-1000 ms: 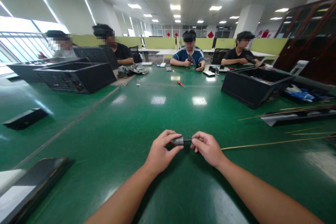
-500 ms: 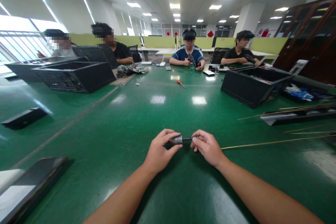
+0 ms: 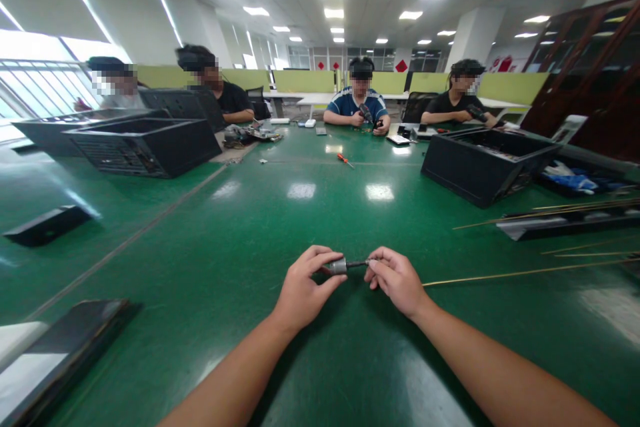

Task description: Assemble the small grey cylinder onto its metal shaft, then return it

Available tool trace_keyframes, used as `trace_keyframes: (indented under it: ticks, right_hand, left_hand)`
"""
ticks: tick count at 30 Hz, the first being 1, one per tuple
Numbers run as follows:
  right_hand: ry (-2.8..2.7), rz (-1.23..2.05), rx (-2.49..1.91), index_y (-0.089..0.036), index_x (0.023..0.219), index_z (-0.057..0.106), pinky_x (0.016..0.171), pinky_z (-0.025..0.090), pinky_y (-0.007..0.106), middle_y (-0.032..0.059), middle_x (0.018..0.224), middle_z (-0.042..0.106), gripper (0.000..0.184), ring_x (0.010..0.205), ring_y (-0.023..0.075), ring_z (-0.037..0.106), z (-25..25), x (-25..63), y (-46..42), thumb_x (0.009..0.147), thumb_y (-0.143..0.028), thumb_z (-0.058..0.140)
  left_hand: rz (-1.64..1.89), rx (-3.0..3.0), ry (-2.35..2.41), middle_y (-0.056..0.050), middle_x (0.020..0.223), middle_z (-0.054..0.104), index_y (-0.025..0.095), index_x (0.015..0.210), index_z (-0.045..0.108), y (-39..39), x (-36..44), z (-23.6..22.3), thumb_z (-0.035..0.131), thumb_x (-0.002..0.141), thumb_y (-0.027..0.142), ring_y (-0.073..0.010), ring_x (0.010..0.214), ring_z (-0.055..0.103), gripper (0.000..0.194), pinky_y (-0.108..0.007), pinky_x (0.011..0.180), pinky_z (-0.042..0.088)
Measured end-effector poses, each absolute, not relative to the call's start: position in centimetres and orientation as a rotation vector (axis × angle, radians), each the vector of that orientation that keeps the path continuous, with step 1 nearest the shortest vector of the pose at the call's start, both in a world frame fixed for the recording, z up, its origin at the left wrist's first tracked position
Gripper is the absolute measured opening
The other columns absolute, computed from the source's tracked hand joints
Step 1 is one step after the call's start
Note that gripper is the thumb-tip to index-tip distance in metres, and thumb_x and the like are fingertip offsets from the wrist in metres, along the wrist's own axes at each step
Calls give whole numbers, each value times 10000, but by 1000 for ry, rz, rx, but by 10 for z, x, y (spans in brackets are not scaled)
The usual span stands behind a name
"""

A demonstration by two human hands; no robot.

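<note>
Just above the green table, my left hand (image 3: 306, 290) grips a small grey metal cylinder (image 3: 339, 267) between thumb and fingers. A thin dark shaft (image 3: 357, 264) sticks out of the cylinder to the right. At the far end of that shaft, the fingertips of my right hand (image 3: 397, 280) are pinched together on its tip. The fingers cover the tip, so its shape cannot be made out. A long thin brass-coloured rod (image 3: 500, 276) lies on the table to the right of my right hand.
Black computer cases stand at the left (image 3: 150, 147) and right (image 3: 480, 163). An orange screwdriver (image 3: 343, 159) lies further up the table (image 3: 280, 213). A dark flat panel (image 3: 75, 340) is at the near left, a metal rail (image 3: 565, 220) at the right. Several people sit around.
</note>
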State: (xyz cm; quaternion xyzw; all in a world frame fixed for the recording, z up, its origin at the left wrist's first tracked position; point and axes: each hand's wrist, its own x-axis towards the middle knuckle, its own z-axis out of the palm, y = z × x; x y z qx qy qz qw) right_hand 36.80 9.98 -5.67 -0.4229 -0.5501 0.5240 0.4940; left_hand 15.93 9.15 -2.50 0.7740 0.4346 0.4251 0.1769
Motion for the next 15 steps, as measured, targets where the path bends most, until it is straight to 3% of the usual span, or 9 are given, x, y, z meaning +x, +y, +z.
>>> trace_keyframes:
  ticks: [9,15]
  right_hand:
    - [-1301,1283,-1033,-149,837,578,453,369,221,25,623,654,177,475,116,544,-54,368,99,834,-326,567]
    - [-1244,1291,-1018,-157,806,569,473,417,246,7,600,642,166,395,82,451,-52,368,99,833,-321,558]
  left_hand:
    - [1214,2167,1223,-63,1012,643,236,1059,689,94,157,-27,727,765,235,-186,926,648,297,-346,838,557]
    - [1213,1977,1270,-79,1066,677,210,1071,665,94,156,-27,697,787,273,-213,990,656,292,-377,869,568]
